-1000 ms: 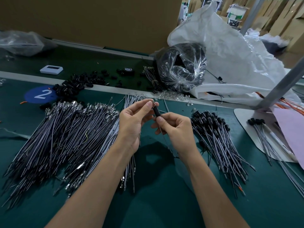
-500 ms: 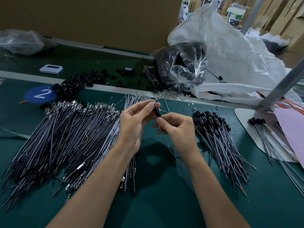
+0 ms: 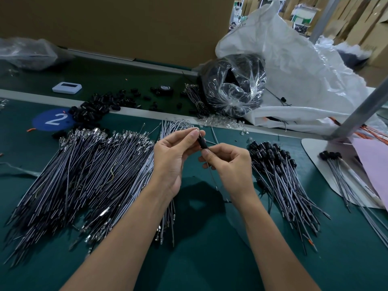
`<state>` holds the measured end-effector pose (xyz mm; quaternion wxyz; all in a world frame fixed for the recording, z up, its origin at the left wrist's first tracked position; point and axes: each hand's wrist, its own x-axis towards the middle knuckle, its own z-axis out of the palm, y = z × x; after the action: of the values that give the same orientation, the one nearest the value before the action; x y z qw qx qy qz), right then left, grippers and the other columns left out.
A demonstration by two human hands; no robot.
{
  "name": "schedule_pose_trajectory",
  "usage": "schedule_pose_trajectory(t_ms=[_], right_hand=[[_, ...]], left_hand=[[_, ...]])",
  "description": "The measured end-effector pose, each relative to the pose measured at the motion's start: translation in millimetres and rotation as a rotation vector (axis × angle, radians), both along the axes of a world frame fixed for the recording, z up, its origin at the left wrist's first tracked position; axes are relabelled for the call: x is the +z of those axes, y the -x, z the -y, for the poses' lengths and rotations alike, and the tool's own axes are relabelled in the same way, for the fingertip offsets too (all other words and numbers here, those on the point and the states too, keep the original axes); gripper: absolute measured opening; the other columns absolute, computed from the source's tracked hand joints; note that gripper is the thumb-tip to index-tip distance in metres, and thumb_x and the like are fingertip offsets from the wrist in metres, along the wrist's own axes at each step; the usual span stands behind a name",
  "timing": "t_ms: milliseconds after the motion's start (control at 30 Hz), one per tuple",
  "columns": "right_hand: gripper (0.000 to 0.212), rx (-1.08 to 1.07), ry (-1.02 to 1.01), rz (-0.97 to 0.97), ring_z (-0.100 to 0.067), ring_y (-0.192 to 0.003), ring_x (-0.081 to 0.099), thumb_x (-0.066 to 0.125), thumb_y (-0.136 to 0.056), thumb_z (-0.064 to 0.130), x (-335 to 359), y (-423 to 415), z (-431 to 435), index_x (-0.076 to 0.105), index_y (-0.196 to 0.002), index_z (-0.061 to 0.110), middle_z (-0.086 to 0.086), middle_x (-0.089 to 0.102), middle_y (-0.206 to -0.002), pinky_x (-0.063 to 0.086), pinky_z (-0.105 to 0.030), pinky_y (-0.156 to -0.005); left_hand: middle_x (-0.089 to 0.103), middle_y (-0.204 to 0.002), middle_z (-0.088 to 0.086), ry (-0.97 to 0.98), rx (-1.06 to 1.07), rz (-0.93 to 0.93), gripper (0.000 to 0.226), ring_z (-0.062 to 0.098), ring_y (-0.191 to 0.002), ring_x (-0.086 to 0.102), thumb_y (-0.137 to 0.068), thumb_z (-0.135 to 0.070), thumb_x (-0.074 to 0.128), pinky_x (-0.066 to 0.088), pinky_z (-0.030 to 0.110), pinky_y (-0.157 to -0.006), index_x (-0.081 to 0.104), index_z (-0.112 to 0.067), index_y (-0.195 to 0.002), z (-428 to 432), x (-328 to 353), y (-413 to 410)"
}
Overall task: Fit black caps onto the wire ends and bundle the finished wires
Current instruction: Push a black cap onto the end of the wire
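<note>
Above the green table, my left hand [image 3: 175,157] pinches the top of a black cap [image 3: 202,142] between thumb and fingertips. My right hand [image 3: 227,164] pinches a thin wire [image 3: 212,177] just below the cap; the wire hangs down toward the table. A large heap of uncapped wires [image 3: 84,173] with metal ends lies to the left. A pile of capped wires [image 3: 281,177] lies to the right. Loose black caps [image 3: 94,108] are scattered behind the left heap.
A clear bag of black parts [image 3: 233,87] and a big white sack [image 3: 294,70] sit at the back right. A small bunch of capped wires [image 3: 340,173] lies on a white board at the right, by a pink sheet [image 3: 373,164] and a metal post [image 3: 361,114].
Both hands stay at the same spot with the cap and wire between them; the fingers have shifted only slightly.
</note>
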<state>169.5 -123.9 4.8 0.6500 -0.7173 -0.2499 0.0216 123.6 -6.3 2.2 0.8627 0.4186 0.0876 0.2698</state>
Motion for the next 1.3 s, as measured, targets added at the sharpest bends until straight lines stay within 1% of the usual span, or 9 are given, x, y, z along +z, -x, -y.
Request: schedule_pose_trajectory(t_ms=[400, 600, 700, 867, 1000, 1067, 1133, 1233, 1300], right_hand=[[0.011, 0.067, -0.013, -0.047, -0.014, -0.060, 0.066, 0.070, -0.085, 0.001, -1, -1, 0, 0.074, -0.078, 0.009, -0.007, 0.073, -0.069, 0.049, -0.018, -0.061], [0.008, 0.045, -0.029, -0.030, -0.014, -0.059, 0.066, 0.068, -0.087, 0.003, -3, -1, 0, 0.074, -0.083, 0.007, -0.007, 0.074, -0.072, 0.049, -0.017, -0.061], [0.011, 0.036, -0.046, -0.011, -0.012, -0.060, 0.066, 0.068, -0.087, 0.001, -3, -2, 0, 0.074, -0.084, 0.010, -0.005, 0.074, -0.073, 0.048, -0.016, -0.059], [0.008, 0.052, -0.017, 0.032, -0.012, -0.061, 0.066, 0.069, -0.086, 0.001, -5, 0, -1, 0.074, -0.087, 0.007, -0.004, 0.074, -0.073, 0.051, -0.020, -0.061], [0.009, -0.010, -0.032, 0.088, -0.018, -0.061, 0.068, 0.069, -0.086, 0.000, -6, -2, -1, 0.074, -0.082, 0.007, -0.008, 0.073, -0.071, 0.054, -0.025, -0.062], [0.015, -0.035, -0.068, 0.085, -0.018, -0.063, 0.068, 0.066, -0.087, -0.005, -6, -4, 0, 0.073, -0.083, 0.007, -0.008, 0.073, -0.073, 0.054, -0.026, -0.064], [0.020, -0.048, -0.087, 0.075, -0.013, -0.064, 0.068, 0.063, -0.086, -0.009, -6, -5, 0, 0.073, -0.084, 0.008, -0.004, 0.072, -0.074, 0.054, -0.022, -0.064], [0.006, -0.017, -0.069, 0.088, -0.012, -0.062, 0.066, 0.068, -0.087, -0.001, -7, -5, 1, 0.074, -0.084, 0.001, -0.005, 0.071, -0.070, 0.054, -0.024, -0.064], [0.006, 0.003, -0.089, 0.089, -0.013, -0.064, 0.068, 0.069, -0.086, 0.000, -8, -5, 1, 0.073, -0.084, -0.003, -0.007, 0.071, -0.071, 0.054, -0.024, -0.066]], left_hand=[[0.075, -0.089, 0.007, -0.090, 0.017, -0.016, 0.012, 0.013, -0.078, 0.067, -0.089, -0.004, 0.062, 0.052, 0.020, -0.064, 0.072, -0.010, -0.087, 0, -1, 0], [0.075, -0.087, 0.004, -0.197, 0.056, -0.052, 0.013, 0.013, -0.080, 0.067, -0.091, -0.001, 0.060, 0.053, 0.027, -0.073, 0.069, -0.009, -0.087, 4, -1, 0], [0.074, -0.087, 0.006, -0.208, 0.072, -0.063, 0.017, 0.016, -0.079, 0.066, -0.089, 0.001, 0.061, 0.052, 0.032, -0.073, 0.069, -0.010, -0.080, 6, 1, 1], [0.073, -0.088, 0.011, -0.166, 0.000, -0.016, 0.036, 0.023, -0.077, 0.064, -0.086, 0.007, 0.056, 0.052, 0.028, -0.060, 0.065, -0.017, -0.061, 1, 1, 4], [0.073, -0.093, 0.012, -0.205, -0.087, 0.008, 0.012, 0.023, -0.080, 0.066, -0.082, -0.004, 0.065, 0.055, 0.030, -0.065, 0.069, -0.011, -0.091, 3, -1, 3], [0.073, -0.095, 0.014, -0.263, -0.156, -0.026, 0.022, 0.022, -0.083, 0.067, -0.081, -0.004, 0.071, 0.056, 0.030, -0.072, 0.069, -0.010, -0.102, 9, -4, 1], [0.074, -0.090, 0.014, -0.299, -0.146, -0.052, 0.018, 0.021, -0.081, 0.068, -0.079, -0.003, 0.073, 0.056, 0.026, -0.073, 0.073, -0.009, -0.096, 13, -4, 0], [0.076, -0.089, 0.011, -0.243, -0.082, -0.024, 0.016, 0.020, -0.081, 0.070, -0.071, -0.016, 0.075, 0.057, 0.029, -0.074, 0.077, -0.012, -0.087, 12, -2, 0], [0.076, -0.086, 0.009, -0.251, -0.040, 0.002, 0.015, 0.016, -0.077, 0.071, -0.070, -0.015, 0.075, 0.056, 0.025, -0.067, 0.077, -0.014, -0.085, 12, -1, 0]])
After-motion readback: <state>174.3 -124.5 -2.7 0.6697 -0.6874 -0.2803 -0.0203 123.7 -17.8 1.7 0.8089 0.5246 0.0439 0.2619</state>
